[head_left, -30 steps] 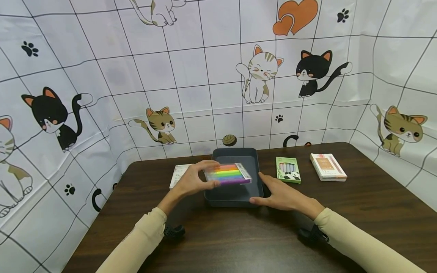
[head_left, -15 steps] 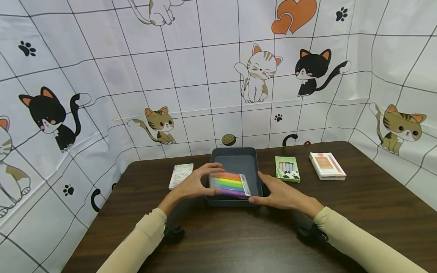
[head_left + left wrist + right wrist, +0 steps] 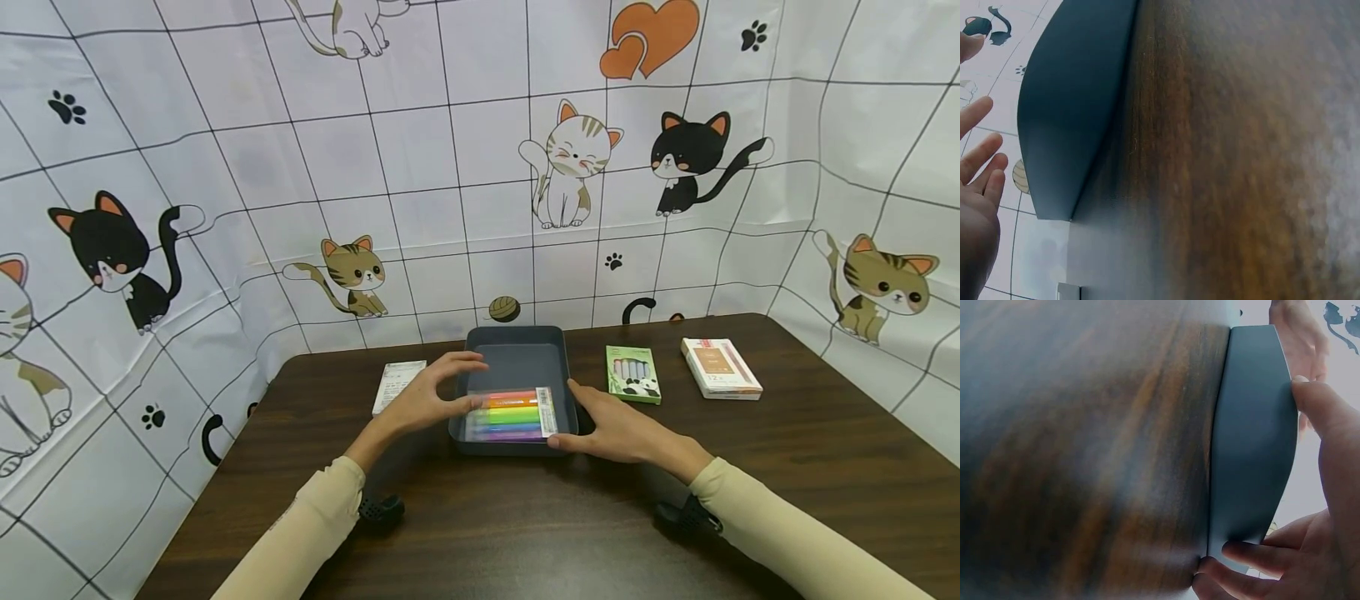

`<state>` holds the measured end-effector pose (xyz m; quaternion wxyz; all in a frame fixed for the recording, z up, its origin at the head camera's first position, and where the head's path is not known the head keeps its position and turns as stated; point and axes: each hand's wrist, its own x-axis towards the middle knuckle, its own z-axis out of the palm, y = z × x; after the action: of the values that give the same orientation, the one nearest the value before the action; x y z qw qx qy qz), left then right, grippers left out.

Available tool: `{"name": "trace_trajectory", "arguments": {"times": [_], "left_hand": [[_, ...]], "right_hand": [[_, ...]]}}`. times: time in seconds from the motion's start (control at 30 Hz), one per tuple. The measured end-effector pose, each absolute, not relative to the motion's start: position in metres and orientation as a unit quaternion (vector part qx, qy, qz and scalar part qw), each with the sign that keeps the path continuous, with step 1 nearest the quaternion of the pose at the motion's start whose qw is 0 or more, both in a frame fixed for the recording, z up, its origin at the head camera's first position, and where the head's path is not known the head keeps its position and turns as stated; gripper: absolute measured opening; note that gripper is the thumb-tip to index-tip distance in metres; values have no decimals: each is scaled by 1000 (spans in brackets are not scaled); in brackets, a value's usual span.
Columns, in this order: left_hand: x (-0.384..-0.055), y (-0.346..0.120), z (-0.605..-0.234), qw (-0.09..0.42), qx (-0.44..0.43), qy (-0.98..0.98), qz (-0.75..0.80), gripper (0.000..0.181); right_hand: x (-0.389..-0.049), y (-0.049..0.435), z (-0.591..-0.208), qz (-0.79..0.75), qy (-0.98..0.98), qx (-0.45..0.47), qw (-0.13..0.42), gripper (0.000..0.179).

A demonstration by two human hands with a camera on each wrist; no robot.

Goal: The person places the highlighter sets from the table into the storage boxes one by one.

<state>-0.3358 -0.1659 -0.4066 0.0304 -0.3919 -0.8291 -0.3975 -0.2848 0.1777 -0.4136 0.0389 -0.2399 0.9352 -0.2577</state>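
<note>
In the head view, the left grip (image 3: 422, 403), a bare hand, is released: thumb and forefinger are parted and nothing is clasped between them. To the right of its fingertips lies a flat, clear plastic pack of rainbow-coloured pens (image 3: 510, 417), in the near half of a dark grey rectangular tray (image 3: 517, 354). The thumb tip overlaps the pack's left edge, though whether they touch cannot be told. The right grip (image 3: 618, 427) is extended rather than clenched, its thumb at the tray's near right corner and its fingers along the right wall. Just behind the left grip is a white printed rectangular packet (image 3: 397, 382), partly hidden by that hand. Beyond the right grip, a green box with a panda picture (image 3: 632, 374) lies near it, and a white box with an orange-brown label (image 3: 722, 367) farther to the right. All rest on a dark brown wood-grain desk (image 3: 487, 525).

In the left wrist view, the left grip's fingers are loosely spread above the level of the tray's smooth outer wall; the pack is hidden.

In the right wrist view, the right grip's thumb rests at the tray's rim and its fingertips lie by the end wall, with the left grip beyond.
</note>
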Motion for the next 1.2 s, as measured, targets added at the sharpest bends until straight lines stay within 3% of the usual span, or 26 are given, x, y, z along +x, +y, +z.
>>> {"name": "trace_trajectory", "arguments": {"times": [0.73,1.03,1.2], "left_hand": [[-350,-204,-413,49,-309,-855,-413,50],[-357,-226,-417,133,-240,-919,-283,55],[-358,-232,-420,139,-224,-930,-258,55]], "right_hand": [[-282,178,-414,-255,935,-242,39,116],[-283,178,-413,-256,935,-242,35,116],[-283,178,-414,-253,936,-243,39,115]]}}
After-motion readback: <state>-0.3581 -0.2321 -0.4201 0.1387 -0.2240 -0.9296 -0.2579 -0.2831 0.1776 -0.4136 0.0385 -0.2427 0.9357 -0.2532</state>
